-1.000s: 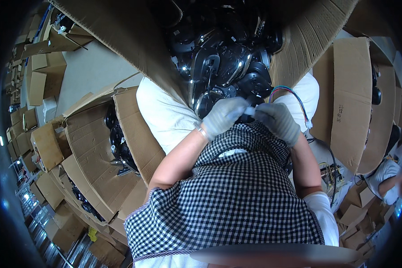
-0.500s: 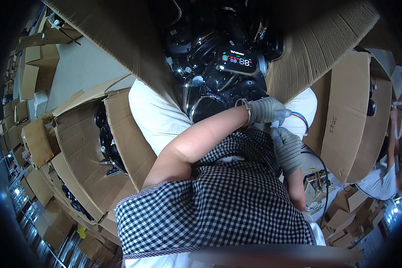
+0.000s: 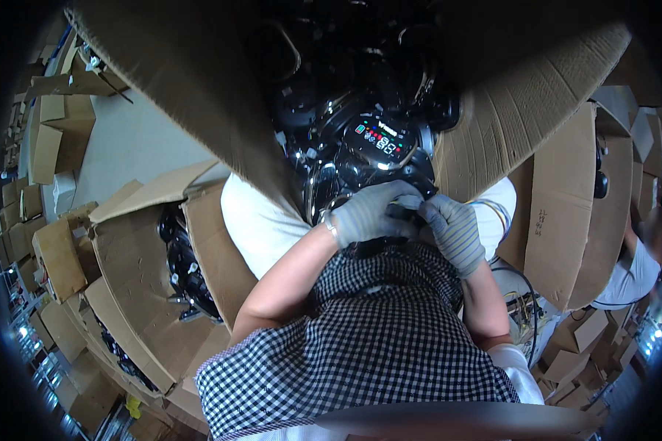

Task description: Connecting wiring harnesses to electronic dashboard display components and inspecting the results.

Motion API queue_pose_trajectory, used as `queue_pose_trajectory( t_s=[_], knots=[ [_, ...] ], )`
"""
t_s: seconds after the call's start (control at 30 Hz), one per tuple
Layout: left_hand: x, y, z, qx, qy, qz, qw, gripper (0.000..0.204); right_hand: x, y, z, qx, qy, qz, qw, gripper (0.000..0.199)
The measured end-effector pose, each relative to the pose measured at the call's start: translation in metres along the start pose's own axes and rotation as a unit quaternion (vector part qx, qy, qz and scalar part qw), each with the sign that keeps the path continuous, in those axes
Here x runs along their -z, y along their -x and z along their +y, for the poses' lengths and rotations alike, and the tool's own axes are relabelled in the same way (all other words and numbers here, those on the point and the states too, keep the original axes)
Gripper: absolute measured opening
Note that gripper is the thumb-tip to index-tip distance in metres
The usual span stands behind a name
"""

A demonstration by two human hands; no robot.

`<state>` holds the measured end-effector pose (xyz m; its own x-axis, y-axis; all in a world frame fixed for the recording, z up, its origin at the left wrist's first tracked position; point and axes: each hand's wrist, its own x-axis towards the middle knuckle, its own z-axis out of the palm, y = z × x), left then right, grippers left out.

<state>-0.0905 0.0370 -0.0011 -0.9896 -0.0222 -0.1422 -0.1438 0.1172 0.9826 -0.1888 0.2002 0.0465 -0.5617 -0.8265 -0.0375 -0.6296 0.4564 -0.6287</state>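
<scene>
Together, knit-gloved left hand (image 3: 368, 214) and right hand (image 3: 454, 229) both clasped around one small glossy black part (image 3: 404, 211)

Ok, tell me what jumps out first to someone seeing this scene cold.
First the lit panel with coloured lights, glowing at top centre on a pile of shiny black parts inside a big open cardboard box. Just below it, the left hand and right hand, both in grey gloves, meet on a small black part, above a black-and-white checked apron.
</scene>
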Motion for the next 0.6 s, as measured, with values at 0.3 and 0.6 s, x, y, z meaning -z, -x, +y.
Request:
queue_pose_trajectory(
  t_s=[0.3, 0.6],
  knots=[
    [0.073, -0.012, -0.009, 0.059, 0.120, 0.268, 0.954, 0.032, 0.032, -0.212, -0.015, -0.117, -0.458, 0.220, 0.854, 0.017],
    [0.074, -0.028, 0.006, 0.060, 0.254, 0.272, 0.926, 0.039, -0.116, -0.395, 0.178, 0.115, 0.359, 0.068, 0.924, 0.025]
  ],
)
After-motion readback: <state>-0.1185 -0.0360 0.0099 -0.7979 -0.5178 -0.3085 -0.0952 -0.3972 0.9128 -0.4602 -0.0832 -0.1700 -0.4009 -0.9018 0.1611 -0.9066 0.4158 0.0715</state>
